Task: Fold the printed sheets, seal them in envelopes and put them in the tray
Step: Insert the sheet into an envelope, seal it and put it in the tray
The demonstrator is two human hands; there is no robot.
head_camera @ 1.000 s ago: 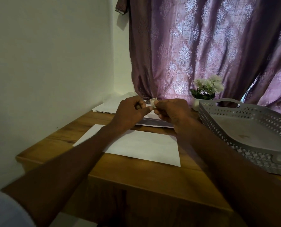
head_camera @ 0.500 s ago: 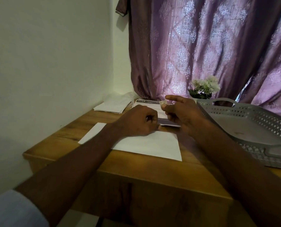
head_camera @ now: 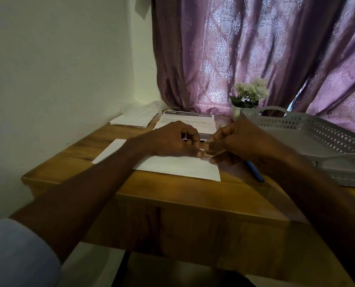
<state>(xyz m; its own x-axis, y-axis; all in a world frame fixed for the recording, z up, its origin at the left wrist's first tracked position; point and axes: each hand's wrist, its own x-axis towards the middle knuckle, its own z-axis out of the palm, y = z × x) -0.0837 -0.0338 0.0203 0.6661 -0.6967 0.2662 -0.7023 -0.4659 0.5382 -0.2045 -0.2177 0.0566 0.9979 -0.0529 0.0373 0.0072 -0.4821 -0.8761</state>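
1. A wooden desk (head_camera: 172, 195) stands in a corner, with a plain pale wall (head_camera: 58, 69) on its left and a mauve patterned curtain (head_camera: 255, 48) hanging behind it.
2. At the back of the desk, against the curtain, sits a small pot of white flowers (head_camera: 250, 93).
3. A grey perforated tray (head_camera: 317, 131) with a loop handle rests on the right side of the desk; the part of its floor that shows holds nothing, though the right arm hides some of it.
4. A stack of printed sheets (head_camera: 188, 120) lies at the middle back, its dark header band facing the curtain.
5. To the left of that stack, near the wall, lies a pile of white envelopes (head_camera: 131, 122), with crumpled clear plastic (head_camera: 143, 107) at its far end.
6. A white envelope (head_camera: 172, 167) lies flat at the front of the desk, under both hands.
7. A blue pen (head_camera: 255, 172) lies on the wood just right of that envelope, partly hidden by the right wrist.
8. The left hand (head_camera: 172, 141) has its fingers curled, and thumb and forefinger pinch a small pale strip (head_camera: 207, 154) just above the envelope's upper right part.
9. The right hand (head_camera: 241, 141) is also curled, its fingertips meeting the left hand's at the same strip and pinching it.
10. What the strip is cannot be told.
11. A light blue sleeve (head_camera: 17, 255) covers the left upper arm.
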